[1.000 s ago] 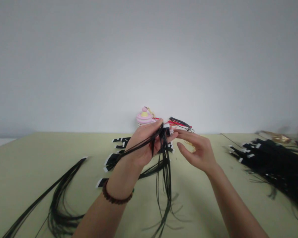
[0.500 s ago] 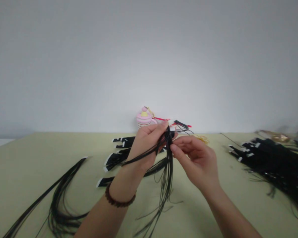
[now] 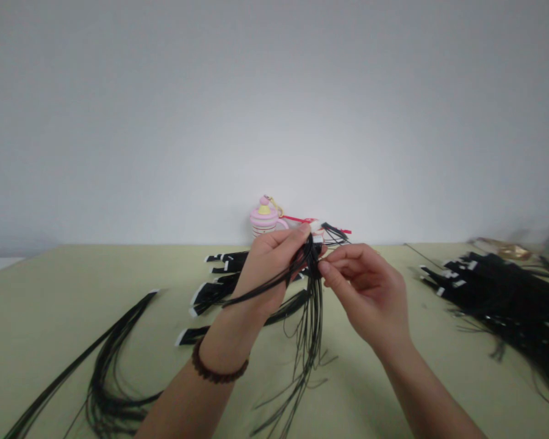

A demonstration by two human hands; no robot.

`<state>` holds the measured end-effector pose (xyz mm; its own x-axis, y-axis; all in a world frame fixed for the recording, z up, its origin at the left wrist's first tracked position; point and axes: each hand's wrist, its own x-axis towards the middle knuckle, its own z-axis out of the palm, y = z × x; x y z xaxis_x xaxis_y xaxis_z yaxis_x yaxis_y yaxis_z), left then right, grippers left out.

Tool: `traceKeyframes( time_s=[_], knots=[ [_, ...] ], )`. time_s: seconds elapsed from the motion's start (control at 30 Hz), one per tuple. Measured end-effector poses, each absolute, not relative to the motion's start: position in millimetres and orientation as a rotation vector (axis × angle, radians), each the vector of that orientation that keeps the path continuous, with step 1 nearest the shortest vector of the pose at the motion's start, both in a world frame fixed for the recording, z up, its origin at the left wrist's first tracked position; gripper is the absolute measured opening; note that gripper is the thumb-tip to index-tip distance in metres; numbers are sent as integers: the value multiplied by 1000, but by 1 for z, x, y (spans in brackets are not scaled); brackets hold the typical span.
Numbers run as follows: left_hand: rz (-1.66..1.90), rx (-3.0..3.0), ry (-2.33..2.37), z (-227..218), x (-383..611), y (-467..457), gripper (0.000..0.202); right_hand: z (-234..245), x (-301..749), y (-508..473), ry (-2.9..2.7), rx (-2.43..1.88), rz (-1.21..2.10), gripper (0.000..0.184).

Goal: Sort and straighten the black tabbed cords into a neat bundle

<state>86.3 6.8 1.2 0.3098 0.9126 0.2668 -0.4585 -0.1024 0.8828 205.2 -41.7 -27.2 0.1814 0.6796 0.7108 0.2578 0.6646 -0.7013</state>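
Curving across the left of the table, loose black wires end in a white tip. Right of them lie several white-ended black bundles, partly behind the left hand, whose wrist wears a dark beaded bracelet. A pink-lidded cup stands at the far side, by the wall. Mid-scene, the left hand pinches a wire bundle below its white connector, strands hanging toward the near side. The right hand touches its right side, thumb and fingertips bent close; whether they pinch a strand, I cannot tell. Far right lies a black wire pile.
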Motion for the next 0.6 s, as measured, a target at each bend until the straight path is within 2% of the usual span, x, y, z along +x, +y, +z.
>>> traceKeyframes(
  time_s=[0.43,0.5,0.6],
  knots=[
    [1152,1000,445,9,86,1,18,-26,208,-46,-1499,-883,202,14],
    [1151,1002,449,8,86,1,19,-23,210,-48,-1526,-856,266,15],
    [1155,1012,462,7,85,3,20,-16,220,-57,-1556,-731,537,16]
  ],
)
